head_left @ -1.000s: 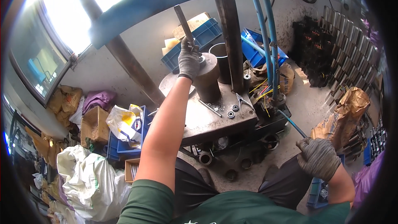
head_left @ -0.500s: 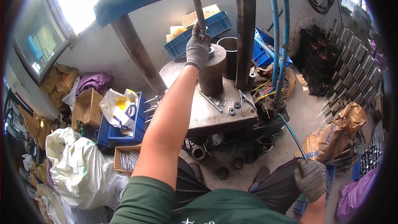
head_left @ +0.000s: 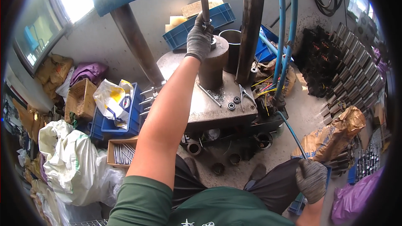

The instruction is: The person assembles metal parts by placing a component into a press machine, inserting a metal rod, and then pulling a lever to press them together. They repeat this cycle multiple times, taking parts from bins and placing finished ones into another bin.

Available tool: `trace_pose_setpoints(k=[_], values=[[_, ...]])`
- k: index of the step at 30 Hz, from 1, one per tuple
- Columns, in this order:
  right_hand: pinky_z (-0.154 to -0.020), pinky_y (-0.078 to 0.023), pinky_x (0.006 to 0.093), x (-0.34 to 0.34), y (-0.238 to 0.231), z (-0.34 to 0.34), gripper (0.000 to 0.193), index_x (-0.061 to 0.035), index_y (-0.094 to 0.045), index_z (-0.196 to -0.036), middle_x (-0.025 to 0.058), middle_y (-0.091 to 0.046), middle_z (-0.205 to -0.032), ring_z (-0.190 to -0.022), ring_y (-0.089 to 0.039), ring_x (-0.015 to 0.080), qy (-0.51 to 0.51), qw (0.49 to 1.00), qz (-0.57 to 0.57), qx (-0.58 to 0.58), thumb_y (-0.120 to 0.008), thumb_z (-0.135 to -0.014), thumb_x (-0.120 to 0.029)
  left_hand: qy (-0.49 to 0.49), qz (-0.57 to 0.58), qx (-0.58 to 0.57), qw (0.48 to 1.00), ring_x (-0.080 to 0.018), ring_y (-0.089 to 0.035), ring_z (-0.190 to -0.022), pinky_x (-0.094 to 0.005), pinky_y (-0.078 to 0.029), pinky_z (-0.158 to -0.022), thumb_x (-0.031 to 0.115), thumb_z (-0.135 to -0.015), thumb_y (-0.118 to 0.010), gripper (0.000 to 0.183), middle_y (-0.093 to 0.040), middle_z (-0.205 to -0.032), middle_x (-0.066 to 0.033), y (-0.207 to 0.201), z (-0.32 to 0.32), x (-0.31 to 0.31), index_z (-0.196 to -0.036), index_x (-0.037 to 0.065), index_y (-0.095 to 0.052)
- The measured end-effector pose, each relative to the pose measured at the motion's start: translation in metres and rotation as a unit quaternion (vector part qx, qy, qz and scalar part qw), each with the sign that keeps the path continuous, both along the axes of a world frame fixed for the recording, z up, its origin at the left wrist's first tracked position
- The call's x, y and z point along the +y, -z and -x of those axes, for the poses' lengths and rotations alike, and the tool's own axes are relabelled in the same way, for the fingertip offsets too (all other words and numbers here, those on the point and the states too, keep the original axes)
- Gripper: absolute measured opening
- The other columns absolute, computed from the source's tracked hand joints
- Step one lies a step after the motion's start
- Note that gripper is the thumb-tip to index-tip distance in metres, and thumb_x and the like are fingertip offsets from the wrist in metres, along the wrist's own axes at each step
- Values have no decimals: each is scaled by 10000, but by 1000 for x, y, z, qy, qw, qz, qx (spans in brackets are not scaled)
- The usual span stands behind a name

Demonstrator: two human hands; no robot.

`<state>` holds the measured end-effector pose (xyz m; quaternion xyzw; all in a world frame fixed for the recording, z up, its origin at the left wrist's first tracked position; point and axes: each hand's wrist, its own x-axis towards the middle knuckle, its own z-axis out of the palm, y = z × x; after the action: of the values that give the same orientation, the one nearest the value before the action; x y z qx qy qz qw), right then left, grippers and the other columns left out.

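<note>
My left hand [head_left: 198, 42], in a grey work glove, reaches up to a press. Its fingers close around a small metal part [head_left: 207, 23] at the lower end of the vertical press rod [head_left: 204, 0]; the glove hides most of that part. Below the hand stands a thick steel cylinder [head_left: 212, 69], with a dark ring [head_left: 213, 44] on top. My right hand [head_left: 311, 181], gloved too, is low at the right, closed on the end of a blue lever [head_left: 292, 136]. Pliers [head_left: 246, 96], two bearings [head_left: 231, 106] and a metal pin [head_left: 209, 95] lie on the press table [head_left: 199, 109].
Steel columns [head_left: 136, 44] flank the table, and blue hoses [head_left: 292, 29] hang at the right. Left are a blue crate [head_left: 135, 113], a box of metal rods [head_left: 111, 152] and a white sack [head_left: 69, 167]. A brown paper bag [head_left: 335, 136] and stacked metal tubes [head_left: 356, 62] stand right.
The view has shifted slightly, so the table sits a little higher and further left. Both hands keep their hold, the left at the press rod and the right on the lever.
</note>
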<state>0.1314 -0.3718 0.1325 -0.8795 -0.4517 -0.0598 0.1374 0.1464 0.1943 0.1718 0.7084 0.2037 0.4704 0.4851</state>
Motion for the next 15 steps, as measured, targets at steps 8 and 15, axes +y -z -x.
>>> trace_pose_setpoints(k=[8, 15], values=[[-826, -555, 486, 17, -32, -14, 299, 13, -708, -1102, 228, -710, -970, -902, -694, 430, -12, 998, -56, 33, -694, -816, -71, 6, -19, -7, 1000, -90, -546, -665, -275, -510, -605, 16, -1043, -616, 488, -639, -888, -18, 4, -3, 0, -1486, 201, -532], [-893, -567, 330, 109, -95, -139, 210, 54, -697, -1181, 152, -730, -1075, -978, -720, 241, -107, 940, -286, -152, -656, -981, 4, -3, -34, -5, 999, -95, -568, -702, -263, -517, -640, 9, -1030, -642, 400, -633, -902, 0, 1, -2, -5, -1395, 161, -582]])
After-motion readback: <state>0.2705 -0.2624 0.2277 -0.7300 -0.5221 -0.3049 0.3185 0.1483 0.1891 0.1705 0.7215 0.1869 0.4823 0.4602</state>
